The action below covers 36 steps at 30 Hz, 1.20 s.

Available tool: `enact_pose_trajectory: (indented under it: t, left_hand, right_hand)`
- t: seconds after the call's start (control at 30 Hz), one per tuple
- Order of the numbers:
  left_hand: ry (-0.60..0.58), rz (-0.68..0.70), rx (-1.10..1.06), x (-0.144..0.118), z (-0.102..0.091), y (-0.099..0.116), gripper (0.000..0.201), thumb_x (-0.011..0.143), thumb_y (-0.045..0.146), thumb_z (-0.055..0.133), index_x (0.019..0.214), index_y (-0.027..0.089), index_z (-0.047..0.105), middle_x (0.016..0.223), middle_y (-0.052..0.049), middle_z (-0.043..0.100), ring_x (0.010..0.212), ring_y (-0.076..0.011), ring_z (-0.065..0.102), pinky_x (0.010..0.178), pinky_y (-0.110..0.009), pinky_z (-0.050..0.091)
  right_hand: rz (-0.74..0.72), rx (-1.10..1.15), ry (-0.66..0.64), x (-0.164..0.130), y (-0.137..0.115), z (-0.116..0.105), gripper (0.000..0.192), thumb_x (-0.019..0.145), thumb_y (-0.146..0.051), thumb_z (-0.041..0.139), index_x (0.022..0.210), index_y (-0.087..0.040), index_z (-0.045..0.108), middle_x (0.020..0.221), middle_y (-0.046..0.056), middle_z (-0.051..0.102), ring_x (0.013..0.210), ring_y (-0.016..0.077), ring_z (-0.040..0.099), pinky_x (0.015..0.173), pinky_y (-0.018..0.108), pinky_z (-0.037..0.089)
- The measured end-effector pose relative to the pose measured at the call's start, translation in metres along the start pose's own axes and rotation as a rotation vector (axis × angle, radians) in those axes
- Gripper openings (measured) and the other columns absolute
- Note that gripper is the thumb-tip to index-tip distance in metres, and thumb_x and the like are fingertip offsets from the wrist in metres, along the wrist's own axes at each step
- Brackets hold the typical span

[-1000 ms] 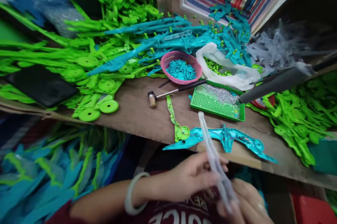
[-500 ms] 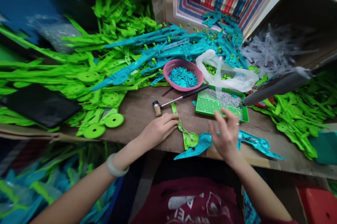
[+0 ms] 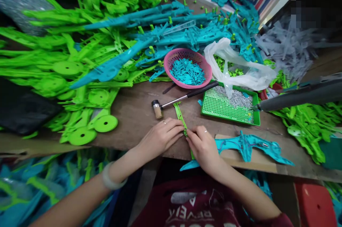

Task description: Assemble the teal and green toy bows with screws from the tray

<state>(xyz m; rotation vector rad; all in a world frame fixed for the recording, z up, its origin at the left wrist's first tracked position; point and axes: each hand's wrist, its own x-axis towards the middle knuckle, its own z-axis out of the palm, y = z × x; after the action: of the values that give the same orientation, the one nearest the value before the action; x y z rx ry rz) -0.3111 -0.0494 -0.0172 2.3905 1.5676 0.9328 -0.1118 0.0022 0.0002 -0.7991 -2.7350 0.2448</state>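
Observation:
A long bright-green plastic part (image 3: 179, 112) with holes lies at the table's front edge, its near end largely hidden by my right hand. My left hand (image 3: 164, 134) grips it from the left with fingers together. From the right, the pinched fingers of my right hand (image 3: 204, 148) meet at its middle; whatever is between the fingertips is too small to make out. Partly under my right hand lies a long blue plastic piece (image 3: 248, 141) with thin wires, on a flat strip of cardboard (image 3: 256, 164). A small mallet (image 3: 157, 109) rests just beyond the green part.
Beyond the mallet stands a pink basket (image 3: 167, 64) of small blue pieces. A green perforated tray (image 3: 213, 107) holds small metal bits, with a white plastic bag (image 3: 256, 77) behind. A dark rod-shaped tool (image 3: 294, 99) reaches in from the right. Green parts (image 3: 66, 67) heap up on the left.
My right hand has moved left and down from near the tray to the green part, its fingers closing. My left hand stays on the green part. The view has shifted slightly.

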Motion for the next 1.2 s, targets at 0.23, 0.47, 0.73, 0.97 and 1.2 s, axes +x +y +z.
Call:
enact_pose_trajectory:
  t: [0.23,0.47,0.73,0.97,1.2]
  left_hand:
    - [-0.148,-0.005,0.015,0.009,-0.008,-0.004,0.023,0.102,0.021,0.046,0.1,0.017,0.068,0.106,-0.011,0.067,0.092,-0.0238,0.062,0.079,-0.037,0.054]
    - [-0.19,0.034,-0.015,0.018,-0.011,-0.011,0.028,0.103,0.023,0.043,0.103,0.018,0.07,0.106,-0.01,0.069,0.096,-0.0232,0.065,0.085,-0.037,0.055]
    - [0.053,-0.422,-0.455,0.001,-0.041,0.049,0.026,0.098,0.037,0.057,0.117,0.022,0.067,0.112,-0.008,0.07,0.096,-0.0214,0.068,0.087,-0.034,0.056]
    - [0.05,-0.946,-1.047,-0.009,-0.04,0.08,0.034,0.089,0.055,0.066,0.09,0.021,0.065,0.079,-0.002,0.069,0.07,-0.0166,0.064,0.066,-0.029,0.055]
    - [-0.098,-1.167,-1.129,0.014,-0.032,0.053,0.026,0.075,0.038,0.076,0.086,0.017,0.066,0.075,-0.002,0.071,0.069,-0.0145,0.066,0.064,-0.025,0.055]
  right_hand:
    - [-0.134,-0.009,-0.218,0.018,0.017,-0.033,0.01,0.098,-0.021,0.058,0.095,-0.017,0.067,0.094,0.009,0.06,0.086,0.0206,0.057,0.069,0.031,0.05]
    - [0.392,-0.387,0.06,0.088,0.136,-0.063,0.037,0.094,-0.014,0.05,0.129,-0.006,0.059,0.11,0.023,0.062,0.096,0.0282,0.059,0.071,0.036,0.052]
    - [0.21,-0.271,0.314,0.028,0.072,-0.076,0.055,0.098,-0.007,0.033,0.153,-0.008,0.038,0.115,0.02,0.06,0.1,0.0267,0.062,0.084,0.04,0.057]
    - [-0.178,0.16,0.157,-0.029,-0.009,-0.052,0.054,0.102,-0.028,0.049,0.15,-0.009,0.038,0.129,0.02,0.06,0.113,0.0279,0.058,0.093,0.045,0.058]
    - [-0.148,0.303,-0.095,-0.025,0.026,-0.029,0.059,0.089,-0.03,0.073,0.139,-0.01,0.05,0.118,0.018,0.065,0.11,0.031,0.06,0.09,0.049,0.057]
